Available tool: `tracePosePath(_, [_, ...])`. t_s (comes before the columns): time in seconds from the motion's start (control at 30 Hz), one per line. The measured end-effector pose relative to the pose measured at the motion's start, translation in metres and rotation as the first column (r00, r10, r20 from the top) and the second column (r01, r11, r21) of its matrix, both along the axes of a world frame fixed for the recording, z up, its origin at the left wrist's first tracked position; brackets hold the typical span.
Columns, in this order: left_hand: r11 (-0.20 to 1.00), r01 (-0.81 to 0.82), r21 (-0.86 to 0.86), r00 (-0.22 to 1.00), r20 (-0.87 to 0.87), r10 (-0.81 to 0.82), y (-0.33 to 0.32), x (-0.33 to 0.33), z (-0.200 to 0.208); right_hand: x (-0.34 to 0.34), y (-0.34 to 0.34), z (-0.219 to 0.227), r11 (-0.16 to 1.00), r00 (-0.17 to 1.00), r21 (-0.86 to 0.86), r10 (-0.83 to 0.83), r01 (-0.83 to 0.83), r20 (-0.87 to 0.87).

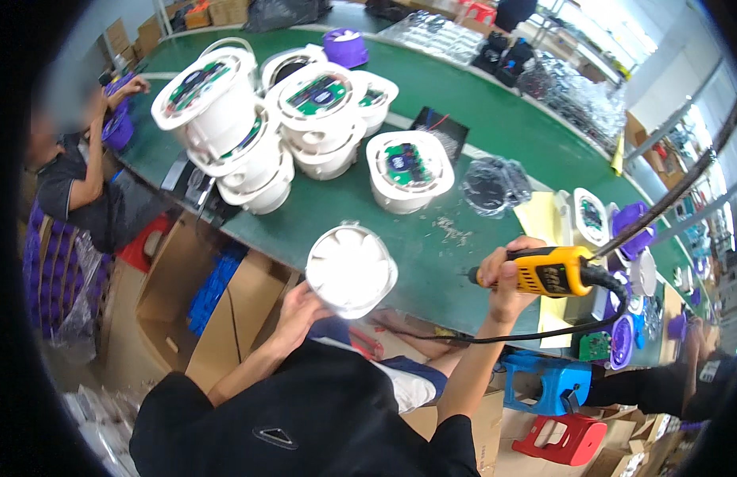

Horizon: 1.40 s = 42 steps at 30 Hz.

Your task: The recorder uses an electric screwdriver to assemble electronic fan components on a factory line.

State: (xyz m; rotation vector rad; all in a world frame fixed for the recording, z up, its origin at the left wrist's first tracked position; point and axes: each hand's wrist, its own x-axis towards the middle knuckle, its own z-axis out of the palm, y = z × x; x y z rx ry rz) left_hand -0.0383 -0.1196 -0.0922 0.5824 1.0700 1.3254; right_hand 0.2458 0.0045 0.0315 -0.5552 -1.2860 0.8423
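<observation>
My left hand [295, 316] grips the lower left edge of a white round housing [348, 270], tilted so that its bright face with fan-like blades shows. It is held at the near edge of the green table [297, 226]. To the right, my right hand [505, 278] is wrapped round a yellow and black electric screwdriver [547, 270], its tip pointing left toward the housing but apart from it. A black cable hangs from the tool's back end. Beyond my hands a white unit with an exposed green circuit board [408, 168] stands on the table.
Stacked white units [249, 131] with circuit boards fill the far left. Small bits of debris [452, 230] and a clear plastic bag [495, 187] lie mid-table. Purple parts [622, 338] crowd the right. A person [74, 163] sits at left, another at far right. A blue stool [547, 381] stands below.
</observation>
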Motion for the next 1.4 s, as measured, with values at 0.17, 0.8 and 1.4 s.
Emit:
tracePosePath(0.17, [0.999,0.041,0.032,0.994,0.099,-0.044,-0.006,-0.006,-0.014,0.014,-0.003,0.002,0.999,0.999,-0.024,-0.049,0.049,-0.017])
tracePosePath(0.8, [0.866,0.402,0.298,0.896,0.066,-0.439,0.166,0.133,0.079,0.071,-0.041,0.049,0.949,0.949,0.016,-0.316,0.316,-0.026])
tracePosePath(1.4, [0.999,-0.015,0.052,0.996,0.09,0.01,0.527,0.307,0.022,0.126,-0.062,0.027,0.93,0.935,-0.1,-0.352,0.355,0.04])
